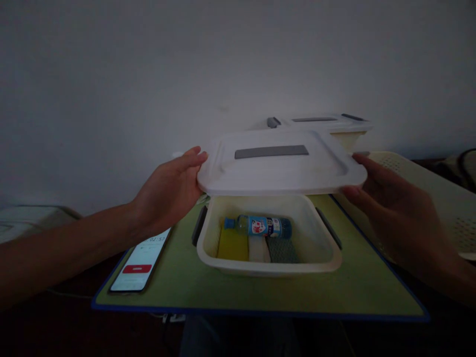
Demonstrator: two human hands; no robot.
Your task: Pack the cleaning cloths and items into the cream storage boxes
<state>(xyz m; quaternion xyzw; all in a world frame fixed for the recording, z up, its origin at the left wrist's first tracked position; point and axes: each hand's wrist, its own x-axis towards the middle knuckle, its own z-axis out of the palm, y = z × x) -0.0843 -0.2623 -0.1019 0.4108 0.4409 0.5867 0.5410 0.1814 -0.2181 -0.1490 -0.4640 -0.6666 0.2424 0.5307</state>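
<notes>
Between my two hands is a white plastic lid [275,176] with a grey strip on top, raised above a cream storage box [267,267]. My left hand [169,186] grips its left edge, thumb on top. At the opposite edge, my right hand [394,208] is closed on the lid's right corner. Inside the box a blue-labelled bottle [265,226] with a blue cap lies on its side. Under it are a yellow flat piece [232,246], a white one [258,249] and a dark green scouring pad [281,250]. The lid hides the box's back rim.
The box stands on a green table [178,277] with a blue edge. A lit phone [136,267] lies at the left. Behind is another lidded box [347,139]; a cream perforated basket [439,198] sits at the right. A pale wall [148,74] closes the back.
</notes>
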